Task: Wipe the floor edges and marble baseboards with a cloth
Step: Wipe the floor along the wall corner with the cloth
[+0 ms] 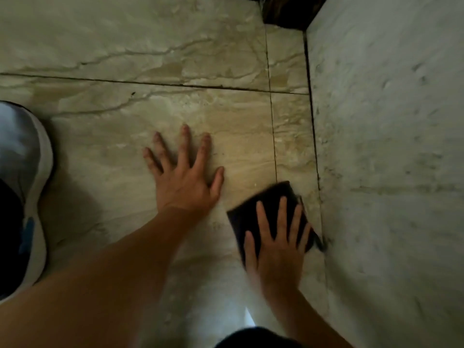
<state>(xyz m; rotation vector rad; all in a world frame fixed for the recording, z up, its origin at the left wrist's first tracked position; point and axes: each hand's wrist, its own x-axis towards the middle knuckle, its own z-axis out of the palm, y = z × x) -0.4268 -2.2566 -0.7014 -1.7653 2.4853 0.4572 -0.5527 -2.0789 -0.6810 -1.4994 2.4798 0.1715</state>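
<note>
My right hand point(276, 244) presses flat, fingers spread, on the dark cloth point(263, 209) at five o'clock — against the baseboard point(389, 146). My left hand point(185, 177) rests open on the floor point(125, 46), gripping nothing.

- The scene is dim overall, with a muted greenish-beige cast over the floor point(175, 59).
- A bright patch of glare sits on the floor near the bottom edge, between the two forearms.
- The left hand point(184, 177) is fairly sharp, fingers clearly separated, with a soft shadow under the palm and wrist.
- The right hand point(277, 244) and the dark cloth point(266, 207) under it are smeared by motion blur, especially at the cloth's right edge.
- The shoe point(22, 187) at the left edge is soft and casts a broad dark shadow to its right.
- Wide-angle distortion bends the tile joints and the baseboard point(389, 146) line.
- The top right corner falls into near black.
</note>
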